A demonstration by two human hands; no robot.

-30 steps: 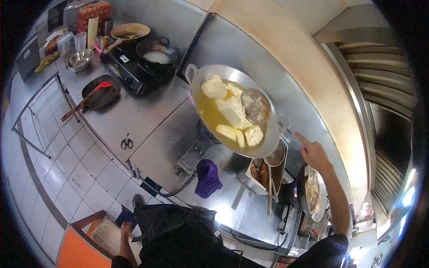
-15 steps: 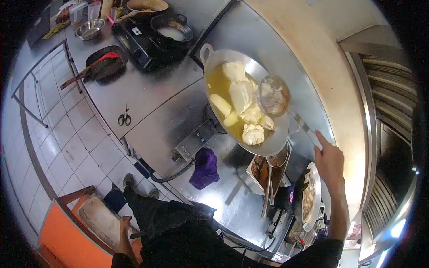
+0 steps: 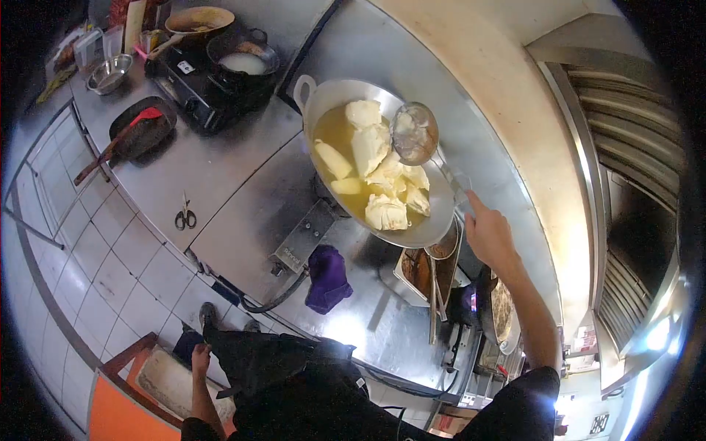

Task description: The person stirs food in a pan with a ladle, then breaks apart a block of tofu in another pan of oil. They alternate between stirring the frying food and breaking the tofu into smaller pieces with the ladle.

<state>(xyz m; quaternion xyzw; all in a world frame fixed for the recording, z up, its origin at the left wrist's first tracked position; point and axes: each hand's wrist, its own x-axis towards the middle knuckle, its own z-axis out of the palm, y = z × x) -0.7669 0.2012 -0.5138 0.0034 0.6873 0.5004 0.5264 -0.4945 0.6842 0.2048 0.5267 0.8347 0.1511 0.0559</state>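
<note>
My right hand is wrapped round the handle of a metal ladle. The ladle's bowl is over the far side of a large wok, with some pale stuff in it. Chunks of pale yellow fat, like butter or margarine, sit in yellow liquid inside the wok. Low on the left, my left hand hangs beside the dark apron with its fingers curled; whatever they may hold is too small to make out.
A purple cloth lies on the steel counter near the burner's control box. Scissors, a dark pan and a black stove are to the left. A tray with utensils stands right of the wok.
My view has shifted, so the wok and counter appear farther left. My right hand still grips the ladle, which stays over the wok's far side. My left hand remains low beside the apron.
</note>
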